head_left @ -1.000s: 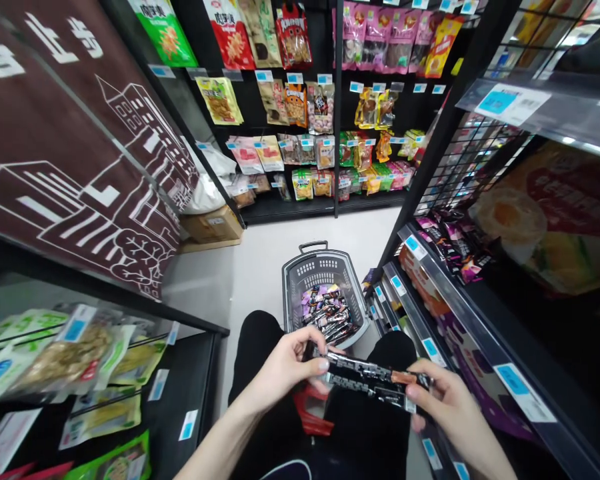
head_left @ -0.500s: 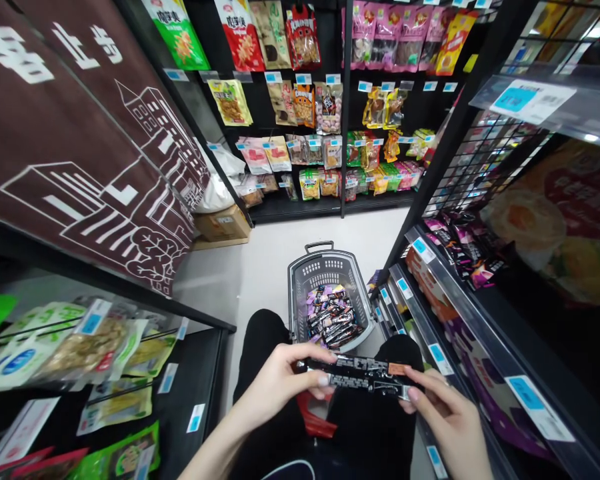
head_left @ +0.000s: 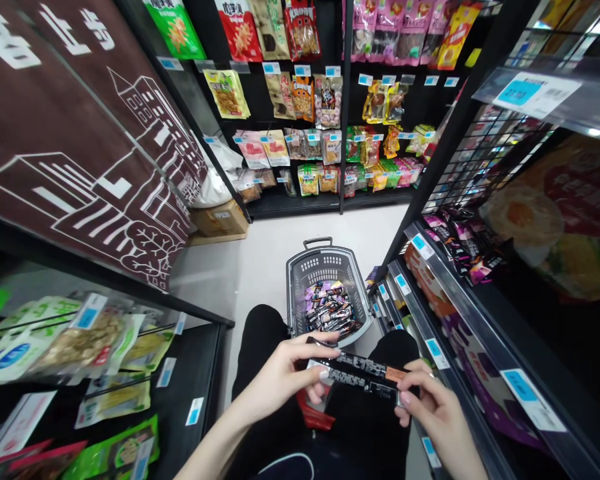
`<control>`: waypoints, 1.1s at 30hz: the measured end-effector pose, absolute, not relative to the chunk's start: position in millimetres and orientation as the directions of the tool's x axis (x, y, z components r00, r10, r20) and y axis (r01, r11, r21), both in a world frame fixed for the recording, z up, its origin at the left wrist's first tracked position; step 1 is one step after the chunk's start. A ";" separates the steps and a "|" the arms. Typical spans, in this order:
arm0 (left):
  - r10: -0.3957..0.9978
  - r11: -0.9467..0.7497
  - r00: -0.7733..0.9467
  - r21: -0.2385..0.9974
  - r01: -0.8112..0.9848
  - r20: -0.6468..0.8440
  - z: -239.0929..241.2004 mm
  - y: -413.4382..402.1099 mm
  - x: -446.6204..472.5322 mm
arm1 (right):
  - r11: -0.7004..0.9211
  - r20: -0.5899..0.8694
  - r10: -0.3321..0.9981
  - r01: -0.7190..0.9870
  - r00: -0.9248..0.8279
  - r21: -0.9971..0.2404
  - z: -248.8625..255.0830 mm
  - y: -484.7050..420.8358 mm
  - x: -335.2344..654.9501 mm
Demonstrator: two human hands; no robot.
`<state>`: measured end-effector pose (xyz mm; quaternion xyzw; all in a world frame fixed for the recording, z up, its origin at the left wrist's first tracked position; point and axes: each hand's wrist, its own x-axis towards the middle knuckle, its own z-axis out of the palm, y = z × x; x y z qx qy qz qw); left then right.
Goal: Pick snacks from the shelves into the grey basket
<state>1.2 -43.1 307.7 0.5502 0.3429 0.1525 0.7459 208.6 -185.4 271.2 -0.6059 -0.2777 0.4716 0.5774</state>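
Head view has both of the person's hands closed on a long black packet (head_left: 363,373), held lengthwise above the lap. The left hand (head_left: 293,370) pinches one end between thumb and fingers; the right hand (head_left: 425,397) grips the other end with its fingertips, beside an orange patch on the wrapper. Whether this is one packet or two side by side, I cannot tell. Just beyond the hands, a grey basket (head_left: 295,287) stands on the pale floor (head_left: 265,257) with a heap of small black and purple packets (head_left: 330,307) inside. To the right, more purple and black packets (head_left: 463,243) lie on a shelf (head_left: 480,320). Bagged snacks (head_left: 87,343) sit on the left, below a brown banner (head_left: 75,113), and a cardboard box (head_left: 220,220) rests on the floor farther off.
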 end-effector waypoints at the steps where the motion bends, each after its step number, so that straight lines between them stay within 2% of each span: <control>1: 0.595 0.333 0.728 0.929 0.163 -0.341 307.3 -43.1 1.0 | -0.196 -0.262 0.885 -0.201 0.385 -0.960 270.5 -185.5 209.7; 6: 0.592 0.316 0.733 0.933 0.171 -0.335 303.0 -45.5 0.5 | -0.273 -0.300 0.915 -0.132 0.269 -0.953 263.8 -187.2 215.2; 14: 0.610 0.328 0.711 0.928 0.175 -0.350 297.6 -52.1 9.0 | -0.313 -0.309 0.851 -0.061 0.424 -0.948 263.1 -184.7 209.0; 18: 0.629 0.291 0.699 0.937 0.192 -0.339 300.4 -53.6 12.8 | -0.303 -0.178 0.802 0.133 0.570 -0.944 256.9 -176.6 204.3; 20: 0.632 0.266 0.709 0.947 0.180 -0.313 303.7 -53.4 12.2 | -0.278 -0.109 0.770 0.176 0.628 -0.944 256.6 -173.8 198.0; 24: 0.667 0.282 0.698 0.956 0.087 -0.260 309.6 -53.5 11.1 | -0.227 -0.103 0.758 0.113 0.644 -0.967 262.1 -171.8 183.9; 28: 0.706 0.387 0.617 0.919 0.072 -0.346 306.0 -54.4 13.1 | -0.214 -0.101 0.750 0.096 0.653 -0.972 264.7 -172.2 180.6; 33: 0.606 0.482 0.717 0.876 0.013 -0.344 299.9 -48.7 7.7 | -0.210 -0.169 0.794 0.003 0.585 -0.978 261.9 -177.4 194.8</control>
